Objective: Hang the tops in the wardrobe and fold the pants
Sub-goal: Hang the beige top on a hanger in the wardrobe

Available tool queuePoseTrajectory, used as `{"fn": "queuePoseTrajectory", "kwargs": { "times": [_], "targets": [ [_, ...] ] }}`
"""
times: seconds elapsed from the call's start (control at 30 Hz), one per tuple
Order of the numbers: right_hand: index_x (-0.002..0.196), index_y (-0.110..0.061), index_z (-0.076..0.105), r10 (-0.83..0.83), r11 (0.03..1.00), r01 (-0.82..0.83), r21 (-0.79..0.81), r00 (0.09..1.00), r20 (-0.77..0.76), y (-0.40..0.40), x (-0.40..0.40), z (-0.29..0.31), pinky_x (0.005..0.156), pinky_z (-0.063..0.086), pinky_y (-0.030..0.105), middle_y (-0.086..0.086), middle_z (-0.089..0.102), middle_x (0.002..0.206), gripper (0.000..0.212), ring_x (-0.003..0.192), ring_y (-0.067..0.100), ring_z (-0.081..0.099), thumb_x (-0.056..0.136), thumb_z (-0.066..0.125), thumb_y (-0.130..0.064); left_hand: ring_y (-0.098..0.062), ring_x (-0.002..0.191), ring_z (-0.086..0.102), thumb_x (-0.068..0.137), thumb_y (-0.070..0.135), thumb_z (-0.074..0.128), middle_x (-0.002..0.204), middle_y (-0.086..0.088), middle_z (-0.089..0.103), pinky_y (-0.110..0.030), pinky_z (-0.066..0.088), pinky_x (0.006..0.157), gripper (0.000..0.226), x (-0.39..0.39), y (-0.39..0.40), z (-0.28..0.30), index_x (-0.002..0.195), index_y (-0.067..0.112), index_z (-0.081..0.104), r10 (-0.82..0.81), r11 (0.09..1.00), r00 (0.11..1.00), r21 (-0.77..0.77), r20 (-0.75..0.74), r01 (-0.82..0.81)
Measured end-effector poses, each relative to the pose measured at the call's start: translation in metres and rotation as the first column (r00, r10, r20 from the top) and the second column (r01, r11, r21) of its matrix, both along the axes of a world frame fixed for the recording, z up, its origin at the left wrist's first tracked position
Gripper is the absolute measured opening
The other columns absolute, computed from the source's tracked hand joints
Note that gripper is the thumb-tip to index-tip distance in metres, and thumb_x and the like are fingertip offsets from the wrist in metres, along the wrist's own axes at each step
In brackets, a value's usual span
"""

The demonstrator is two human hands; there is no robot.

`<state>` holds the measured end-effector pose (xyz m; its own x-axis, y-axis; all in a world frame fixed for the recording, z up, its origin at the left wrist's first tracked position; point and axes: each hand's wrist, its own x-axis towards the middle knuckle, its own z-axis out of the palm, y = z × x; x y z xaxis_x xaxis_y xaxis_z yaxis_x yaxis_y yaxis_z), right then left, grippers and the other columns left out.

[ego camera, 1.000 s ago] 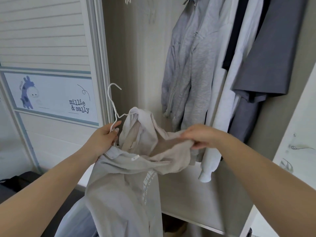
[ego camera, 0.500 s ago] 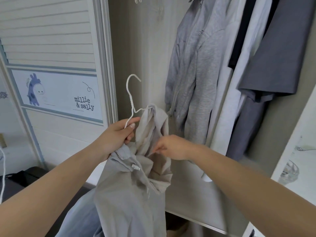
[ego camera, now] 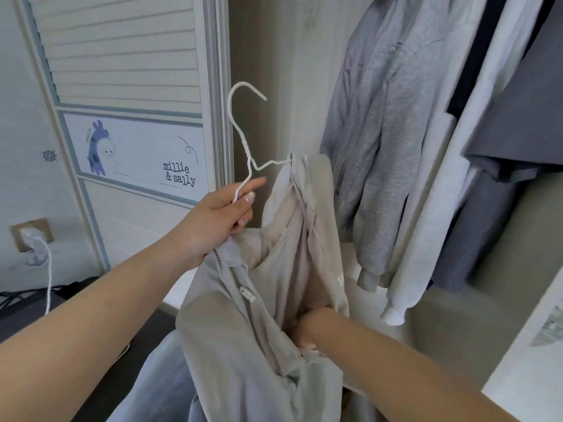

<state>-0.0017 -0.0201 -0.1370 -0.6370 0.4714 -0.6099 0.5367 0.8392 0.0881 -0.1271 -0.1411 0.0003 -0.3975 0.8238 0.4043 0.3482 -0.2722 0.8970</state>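
Note:
A light grey zip jacket (ego camera: 243, 345) with a beige lining hangs in front of the open wardrobe. One shoulder is draped over a white wire hanger (ego camera: 243, 141), whose hook points up. My left hand (ego camera: 219, 220) grips the hanger's lower wire together with the jacket's zipped collar edge. My right hand (ego camera: 307, 330) is lower down, its fingers pushed into the jacket's fabric and mostly hidden by the folds. The pants are not in view.
Grey hooded tops (ego camera: 374, 141), a white top (ego camera: 438, 208) and dark grey shirts (ego camera: 502, 147) hang at the wardrobe's right. The sliding door (ego camera: 134, 86) with a cartoon sticker stands on the left. A wall socket with a white cable (ego camera: 33, 242) is at far left.
My left hand has raised the hanger and jacket higher. My right hand has let go of the hood, dropped down and slid into the jacket's folds.

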Motion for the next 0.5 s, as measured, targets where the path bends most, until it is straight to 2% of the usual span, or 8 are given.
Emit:
{"fn": "queuePoseTrajectory", "kwargs": {
  "times": [0.07,0.13,0.17,0.23,0.3,0.4,0.47,0.5],
  "targets": [
    [0.135,0.0,0.043,-0.026,0.999,0.024,0.035,0.997,0.066,0.006,0.001,0.007,0.098,0.035,0.038,0.017,0.05,0.124,0.041,0.117,0.03,0.046,0.099,0.039,-0.021,-0.001,0.05,0.038,0.102,0.014,0.039,0.054,0.013,0.041,-0.012,0.036,0.049,0.032,-0.001,-0.001,-0.004,0.13,0.024,0.052,0.022,0.999,1.0,-0.034,-0.004,-0.022],
    [0.096,0.002,0.059,-0.053,0.997,0.048,0.052,0.993,0.104,0.014,0.001,0.018,0.081,0.04,0.036,0.012,0.05,0.084,0.022,0.081,0.026,0.05,0.095,0.045,-0.016,-0.001,0.05,0.038,0.101,0.013,0.04,0.053,0.014,0.041,-0.012,0.036,0.049,0.032,-0.002,0.0,-0.006,0.129,0.022,0.053,0.024,0.998,1.0,-0.053,0.015,-0.023],
    [0.086,-0.001,0.06,0.004,0.99,-0.013,0.139,0.998,0.069,0.02,0.001,0.024,0.078,0.042,0.035,0.011,0.051,0.08,0.02,0.075,0.026,0.051,0.094,0.049,-0.016,0.0,0.05,0.038,0.101,0.013,0.04,0.053,0.014,0.041,-0.011,0.036,0.049,0.031,-0.002,0.0,-0.006,0.128,0.021,0.054,0.019,0.998,1.0,-0.063,0.022,-0.017],
    [0.095,-0.005,0.067,0.171,0.918,-0.1,0.385,0.973,-0.153,0.034,0.002,0.033,0.077,0.046,0.034,0.011,0.064,0.092,0.021,0.086,0.029,0.061,0.092,0.052,-0.018,0.0,0.049,0.038,0.101,0.013,0.041,0.053,0.013,0.04,-0.011,0.036,0.049,0.032,-0.002,-0.002,-0.005,0.128,0.019,0.056,0.001,0.996,1.0,-0.09,0.011,0.0],
    [0.106,-0.008,0.068,0.213,0.846,-0.017,0.533,0.927,-0.308,0.062,0.003,0.032,0.083,0.049,0.036,0.012,0.065,0.111,0.025,0.101,0.029,0.062,0.09,0.052,-0.02,-0.001,0.047,0.038,0.101,0.012,0.04,0.053,0.016,0.04,-0.01,0.035,0.048,0.032,-0.002,-0.006,-0.003,0.127,0.017,0.056,-0.04,0.994,0.999,-0.102,-0.007,0.039],
    [0.143,-0.009,0.037,0.059,0.935,0.096,0.34,0.907,-0.418,0.088,0.017,0.027,0.105,0.04,0.041,0.013,0.041,0.144,0.053,0.129,0.028,0.044,0.095,0.04,-0.031,-0.002,0.045,0.037,0.1,0.013,0.039,0.053,0.015,0.04,-0.01,0.034,0.047,0.032,-0.006,-0.012,0.0,0.126,0.019,0.057,-0.071,0.992,0.997,-0.104,0.004,0.071],
    [0.15,-0.017,0.013,-0.001,0.953,0.157,0.258,0.855,-0.518,0.103,0.02,0.01,0.111,0.033,0.034,0.01,0.026,0.154,0.05,0.137,0.026,0.035,0.102,0.024,-0.027,-0.003,0.046,0.037,0.101,0.015,0.04,0.055,0.011,0.039,-0.011,0.035,0.049,0.031,-0.009,-0.013,0.001,0.125,0.02,0.059,-0.054,0.993,0.998,-0.108,0.025,0.057],
    [0.149,-0.014,0.017,0.111,0.928,0.014,0.372,0.944,-0.311,0.105,0.028,0.004,0.111,0.031,0.032,0.01,0.03,0.152,0.049,0.135,0.025,0.036,0.103,0.025,-0.027,-0.003,0.047,0.037,0.101,0.015,0.04,0.056,0.009,0.039,-0.011,0.035,0.049,0.03,-0.01,-0.012,0.0,0.124,0.02,0.059,-0.042,0.993,0.998,-0.108,0.041,0.046]
  ]
}}
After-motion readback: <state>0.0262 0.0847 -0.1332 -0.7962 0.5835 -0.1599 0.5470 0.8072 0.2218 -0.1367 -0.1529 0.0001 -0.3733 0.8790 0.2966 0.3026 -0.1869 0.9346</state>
